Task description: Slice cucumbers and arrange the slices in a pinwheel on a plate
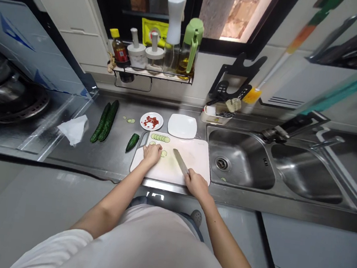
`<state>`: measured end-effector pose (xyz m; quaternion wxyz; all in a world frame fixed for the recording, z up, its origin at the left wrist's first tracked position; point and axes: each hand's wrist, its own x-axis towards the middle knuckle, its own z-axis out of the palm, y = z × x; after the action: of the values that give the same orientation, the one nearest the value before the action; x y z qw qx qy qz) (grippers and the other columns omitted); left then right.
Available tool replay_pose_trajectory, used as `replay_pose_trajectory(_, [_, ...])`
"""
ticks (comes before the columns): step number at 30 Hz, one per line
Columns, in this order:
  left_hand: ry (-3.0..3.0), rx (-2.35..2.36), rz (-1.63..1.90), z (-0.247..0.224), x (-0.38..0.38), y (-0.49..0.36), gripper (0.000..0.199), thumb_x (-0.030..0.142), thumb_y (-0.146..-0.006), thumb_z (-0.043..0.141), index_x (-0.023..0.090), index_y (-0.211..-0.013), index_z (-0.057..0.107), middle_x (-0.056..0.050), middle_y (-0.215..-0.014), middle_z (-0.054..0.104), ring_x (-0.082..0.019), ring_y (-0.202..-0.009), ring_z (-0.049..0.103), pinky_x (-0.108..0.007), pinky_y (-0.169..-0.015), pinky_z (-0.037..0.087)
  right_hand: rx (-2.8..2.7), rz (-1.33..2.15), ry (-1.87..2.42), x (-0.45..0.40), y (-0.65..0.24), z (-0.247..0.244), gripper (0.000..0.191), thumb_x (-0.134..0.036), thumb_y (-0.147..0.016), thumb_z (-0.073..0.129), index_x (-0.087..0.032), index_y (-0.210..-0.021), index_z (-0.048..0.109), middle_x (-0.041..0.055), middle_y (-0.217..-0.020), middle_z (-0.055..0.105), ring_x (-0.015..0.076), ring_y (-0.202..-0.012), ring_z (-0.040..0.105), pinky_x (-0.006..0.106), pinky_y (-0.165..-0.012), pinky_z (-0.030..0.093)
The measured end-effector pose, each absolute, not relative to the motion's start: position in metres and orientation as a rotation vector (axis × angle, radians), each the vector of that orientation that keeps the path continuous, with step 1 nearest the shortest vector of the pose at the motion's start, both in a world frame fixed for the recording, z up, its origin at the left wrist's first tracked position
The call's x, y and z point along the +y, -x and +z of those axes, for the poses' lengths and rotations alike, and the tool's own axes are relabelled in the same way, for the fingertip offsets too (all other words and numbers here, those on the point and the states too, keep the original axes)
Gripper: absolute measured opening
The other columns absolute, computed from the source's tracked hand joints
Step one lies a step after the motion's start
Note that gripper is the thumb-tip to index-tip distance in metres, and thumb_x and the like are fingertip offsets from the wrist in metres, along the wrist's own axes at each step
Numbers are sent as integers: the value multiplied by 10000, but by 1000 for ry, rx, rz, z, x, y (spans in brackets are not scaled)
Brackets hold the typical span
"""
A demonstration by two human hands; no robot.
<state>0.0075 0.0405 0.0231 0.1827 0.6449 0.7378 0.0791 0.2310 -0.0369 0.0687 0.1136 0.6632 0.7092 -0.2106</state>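
Observation:
On the white cutting board (174,172), my right hand (196,184) is closed round the handle of a kitchen knife (180,161). The blade points up and left, lying close over the board. My left hand (152,154) is at the board's left part, its fingers bent and pressed together on cucumber slices; the fingers partly hide them. One cucumber slice (164,153) shows just right of that hand. Above it, a row of overlapping cucumber slices (160,138) lies along the board's top edge. A cut piece of cucumber (132,143) rests on the counter left of the board.
Behind the board stand a plate of chopped red pieces (151,126) and a white square plate (182,126). Two whole cucumbers (105,121) and a crumpled white paper (73,129) lie to the left. A double sink (243,158) is at the right. Bottles fill a wall rack (153,74).

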Motion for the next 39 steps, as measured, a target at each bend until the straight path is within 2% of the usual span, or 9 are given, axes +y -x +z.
replay_pose_trajectory(5, [-1850,2077,247,23,32,-12,239,309,-869,506,235,-1045,651,-99,-1066,650,-276,-1084,544,-436,-935,325,1995,-602,-2100,-38,-242,64,333,-362,-977,285,-203,-1141,527,112,-1014,685,230,-950,635,283,-704,364])
replay_pose_trajectory(10, [-1785,2075,279,24,33,-16,167,264,-843,534,230,-964,644,-85,-1053,644,-268,-1054,555,-421,-905,340,1973,-597,-2138,-36,-242,64,343,-368,-980,283,-206,-1162,525,114,-1021,681,222,-945,630,281,-710,360])
replay_pose_trajectory(17, [-1675,2031,357,25,34,-15,92,200,-826,517,227,-827,605,-21,-864,681,-212,-902,606,-381,-876,336,1998,-595,-2118,-35,-240,61,351,-378,-983,275,-207,-1143,536,106,-1009,685,222,-937,633,278,-710,359])
replay_pose_trajectory(25, [-1548,2140,463,24,36,7,108,231,-832,515,259,-861,615,7,-855,702,-195,-898,619,-332,-853,345,1983,-597,-2110,-34,-239,59,360,-366,-988,257,-199,-1157,526,115,-1014,684,220,-944,635,284,-729,374])
replay_pose_trajectory(33, [-1424,2268,501,19,46,33,188,253,-851,489,256,-950,648,-20,-929,714,-215,-954,621,-351,-868,357,1976,-615,-2094,-33,-238,61,360,-366,-993,252,-195,-1163,520,123,-1027,682,222,-964,636,291,-758,385])
replay_pose_trajectory(39, [-1472,2295,428,16,45,35,227,242,-846,473,260,-946,676,-52,-961,710,-253,-994,609,-394,-880,358,1945,-620,-2083,-33,-237,63,359,-362,-996,248,-193,-1170,511,116,-1038,681,214,-969,635,284,-752,384])
